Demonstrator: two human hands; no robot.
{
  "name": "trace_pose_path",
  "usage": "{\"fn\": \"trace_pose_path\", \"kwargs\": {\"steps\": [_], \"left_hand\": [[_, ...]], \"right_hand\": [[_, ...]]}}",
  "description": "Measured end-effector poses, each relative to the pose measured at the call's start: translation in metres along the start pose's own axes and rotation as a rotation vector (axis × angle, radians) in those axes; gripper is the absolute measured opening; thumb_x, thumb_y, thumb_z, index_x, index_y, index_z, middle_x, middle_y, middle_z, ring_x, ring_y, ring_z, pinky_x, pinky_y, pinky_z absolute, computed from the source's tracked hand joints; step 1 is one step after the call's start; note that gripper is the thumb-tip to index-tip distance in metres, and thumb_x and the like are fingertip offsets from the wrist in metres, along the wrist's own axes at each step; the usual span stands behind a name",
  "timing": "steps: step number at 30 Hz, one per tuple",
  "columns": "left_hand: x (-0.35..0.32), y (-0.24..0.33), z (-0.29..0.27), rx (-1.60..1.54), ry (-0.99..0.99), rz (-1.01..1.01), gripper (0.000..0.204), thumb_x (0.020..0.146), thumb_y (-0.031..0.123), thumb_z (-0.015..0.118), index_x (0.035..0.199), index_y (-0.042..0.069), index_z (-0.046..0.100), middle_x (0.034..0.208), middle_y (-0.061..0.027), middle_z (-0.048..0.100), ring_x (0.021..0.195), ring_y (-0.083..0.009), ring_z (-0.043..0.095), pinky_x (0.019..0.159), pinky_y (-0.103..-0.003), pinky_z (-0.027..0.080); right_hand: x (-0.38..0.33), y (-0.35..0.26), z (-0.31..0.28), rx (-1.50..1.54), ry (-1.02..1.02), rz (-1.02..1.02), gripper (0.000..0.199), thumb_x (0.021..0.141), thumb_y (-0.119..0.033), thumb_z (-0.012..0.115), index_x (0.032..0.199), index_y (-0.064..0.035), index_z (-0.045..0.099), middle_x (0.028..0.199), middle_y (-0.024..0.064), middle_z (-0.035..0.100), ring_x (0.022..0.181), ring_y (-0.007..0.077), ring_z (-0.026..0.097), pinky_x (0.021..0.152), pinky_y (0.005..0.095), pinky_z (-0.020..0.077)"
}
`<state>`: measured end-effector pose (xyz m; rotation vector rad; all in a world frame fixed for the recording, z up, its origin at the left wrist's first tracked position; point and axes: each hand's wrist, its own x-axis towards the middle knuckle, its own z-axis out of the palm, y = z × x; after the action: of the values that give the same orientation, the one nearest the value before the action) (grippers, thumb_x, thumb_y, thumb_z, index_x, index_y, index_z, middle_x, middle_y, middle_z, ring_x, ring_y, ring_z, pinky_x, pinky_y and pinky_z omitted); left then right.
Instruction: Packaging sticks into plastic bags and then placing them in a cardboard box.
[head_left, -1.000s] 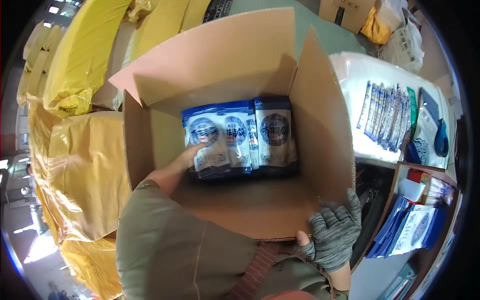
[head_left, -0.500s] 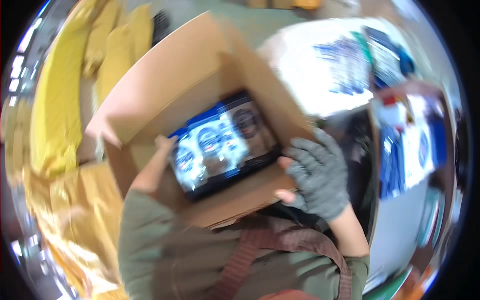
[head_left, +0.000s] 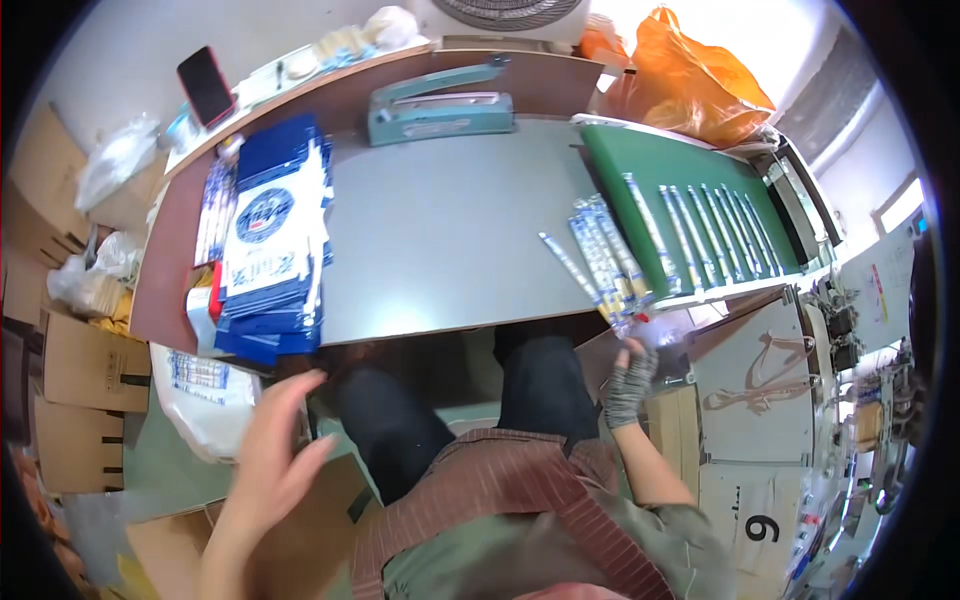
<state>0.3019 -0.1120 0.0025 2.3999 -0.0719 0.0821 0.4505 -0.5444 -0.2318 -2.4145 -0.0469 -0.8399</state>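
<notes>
Both hands left the box: my gloved right hand [head_left: 630, 378] pinches narrow sachets [head_left: 607, 268] at the table edge [head_left: 440, 325]; my left hand [head_left: 272, 450] hangs spread.

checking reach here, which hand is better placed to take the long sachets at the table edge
Right. The gloved right hand is already touching the fanned long sachets at the grey table edge, while the bare left hand hangs open, low and far left.

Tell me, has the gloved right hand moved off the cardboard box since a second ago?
Yes. The right hand has left the box edge and now reaches the long packets at the grey table near edge.
</notes>
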Motion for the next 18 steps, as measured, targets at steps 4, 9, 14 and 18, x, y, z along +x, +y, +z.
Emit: {"fn": "trace_pose_path", "kwargs": {"steps": [4,9,14,18], "left_hand": [[0.163,0.01,0.21,-0.066,-0.018,0.23,0.06,0.091,0.03,0.059,0.135,-0.004,0.036,0.135,-0.0254,0.043,0.126,-0.0388,0.042,0.104,-0.041,0.037],[0.314,0.069,0.362,-0.058,0.208,0.207,0.071,0.087,0.033,0.06,0.139,-0.005,0.03,0.143,-0.0266,0.032,0.133,-0.0483,0.027,0.11,-0.053,0.023],[0.365,0.046,0.355,-0.089,0.061,0.106,0.084,0.071,0.019,0.068,0.143,-0.001,0.028,0.147,-0.0256,0.027,0.137,-0.0399,0.026,0.114,-0.044,0.022],[0.359,-0.085,0.304,0.003,0.255,0.088,0.076,0.082,0.021,0.059,0.147,0.005,0.024,0.151,-0.0231,0.021,0.142,-0.0372,0.017,0.116,-0.041,0.016]], "right_hand": [[0.023,0.073,-0.003,-0.209,-0.004,-0.13,0.048,0.089,-0.022,0.055,0.131,0.0016,0.047,0.131,0.0224,0.048,0.122,0.0377,0.045,0.103,0.0456,0.0352],[0.073,0.053,0.051,-0.268,-0.3,-0.216,0.067,0.081,-0.042,0.062,0.135,-0.0048,0.045,0.129,0.0214,0.05,0.127,0.0358,0.04,0.106,0.0504,0.0285],[0.131,-0.028,0.068,0.167,-0.416,-0.164,0.049,0.071,-0.024,0.067,0.111,0.0009,0.052,0.107,0.0217,0.056,0.102,0.0389,0.054,0.09,0.0468,0.0442],[0.149,-0.051,0.014,0.424,-0.596,-0.611,0.044,0.086,-0.028,0.061,0.125,-0.0066,0.053,0.125,0.0178,0.055,0.115,0.0334,0.053,0.099,0.04,0.043]]}}
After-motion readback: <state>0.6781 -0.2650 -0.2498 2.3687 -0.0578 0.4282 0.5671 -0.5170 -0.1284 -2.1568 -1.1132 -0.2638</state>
